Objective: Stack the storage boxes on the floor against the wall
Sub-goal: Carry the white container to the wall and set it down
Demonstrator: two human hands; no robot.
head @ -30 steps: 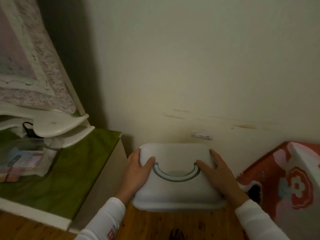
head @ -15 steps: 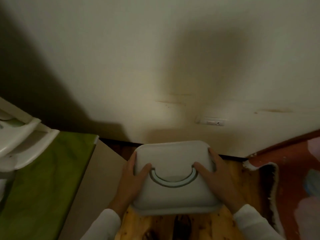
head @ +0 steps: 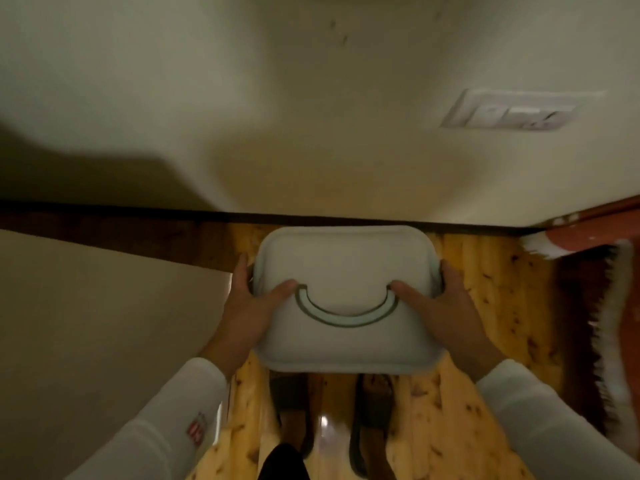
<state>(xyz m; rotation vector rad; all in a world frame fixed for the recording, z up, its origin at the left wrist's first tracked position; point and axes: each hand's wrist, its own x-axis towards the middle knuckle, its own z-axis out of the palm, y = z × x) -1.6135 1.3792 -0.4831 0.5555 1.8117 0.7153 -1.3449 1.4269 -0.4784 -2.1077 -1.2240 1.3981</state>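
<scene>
Box (head: 347,341) held near the wall (head: 311,98)
Left hand (head: 247,308) at nine o'clock, right hand (head: 448,303) at three — both gripped its sides (thumbs on the lid (head: 346,261)).

Wooden floor (head: 512,306) bearing red rug (head: 581,299)

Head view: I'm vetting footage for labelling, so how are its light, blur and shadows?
Head view: dim, warm light; the wall socket and rug fringe are smeared by motion blur; a dark shadow lies on the wall at left; a glare spot shines on the floor; the storage box is sharper.
</scene>
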